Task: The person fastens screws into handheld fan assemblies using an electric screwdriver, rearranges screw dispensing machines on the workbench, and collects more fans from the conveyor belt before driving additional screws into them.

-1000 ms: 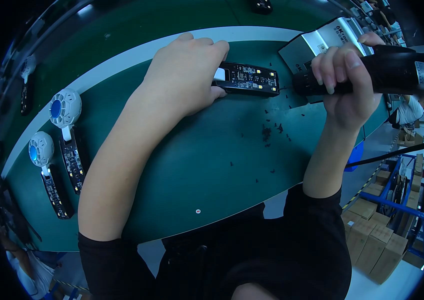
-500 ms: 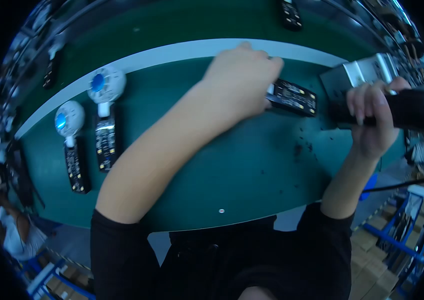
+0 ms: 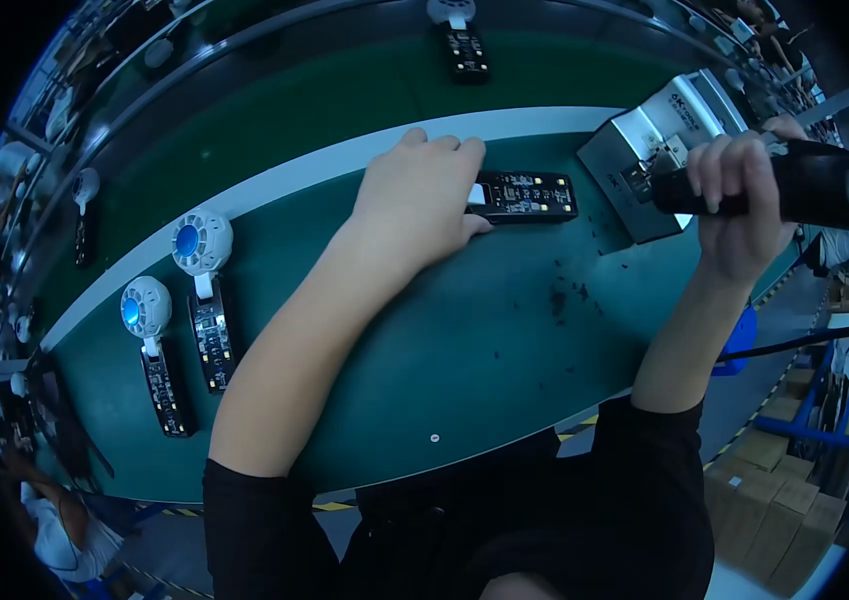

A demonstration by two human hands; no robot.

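My left hand (image 3: pixel 414 205) is closed around the head end of a handheld fan (image 3: pixel 529 197), hiding that end. The fan's black body lies on the green table, pointing right, with its circuit board exposed. In my right hand (image 3: pixel 744 205) is a black electric screwdriver (image 3: pixel 819 190), held level with its front end toward the left. That front end is at the metal screw feeder (image 3: pixel 624 190), close to its pick-up slot; whether the bit touches a screw cannot be made out.
Two more fans, one (image 3: pixel 212 340) and another (image 3: pixel 166 390), lie at left, white heads away from me. Dark specks (image 3: pixel 559 300) and a small round piece (image 3: pixel 434 438) lie on the table. Beyond the white strip (image 3: pixel 294 170), another fan (image 3: pixel 464 50) lies on a green surface. A cable (image 3: pixel 804 340) runs right.
The view has turned, so the table's things appear shifted. The screwdriver's front end now overlaps the screw feeder's face, where before it was below it. My left hand stays on the fan.
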